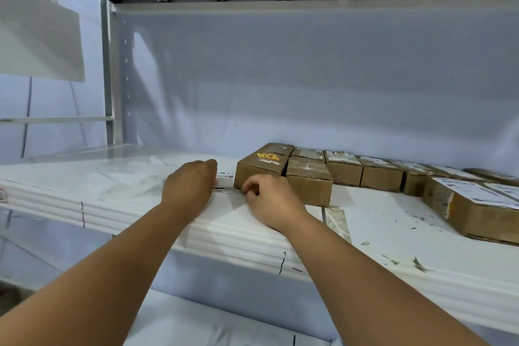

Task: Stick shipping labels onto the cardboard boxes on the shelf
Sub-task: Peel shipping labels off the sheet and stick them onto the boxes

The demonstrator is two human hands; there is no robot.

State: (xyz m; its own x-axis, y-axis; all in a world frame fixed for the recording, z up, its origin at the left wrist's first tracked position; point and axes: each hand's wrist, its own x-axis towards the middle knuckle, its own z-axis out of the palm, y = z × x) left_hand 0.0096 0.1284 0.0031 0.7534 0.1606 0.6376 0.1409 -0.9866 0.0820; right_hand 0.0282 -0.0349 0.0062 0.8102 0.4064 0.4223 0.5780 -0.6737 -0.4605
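Now, arms outstretched: left hand (191, 185) knuckles-up over label sheet (225, 180), grip hidden; right hand (269, 199) curled, in pinch on its edge.

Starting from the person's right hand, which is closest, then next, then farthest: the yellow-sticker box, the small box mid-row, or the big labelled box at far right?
1. Yellow-sticker box: just behind the right hand and its fingers.
2. Small box mid-row: further right, along the back wall.
3. Big labelled box: far right, near the front edge of the shelf.
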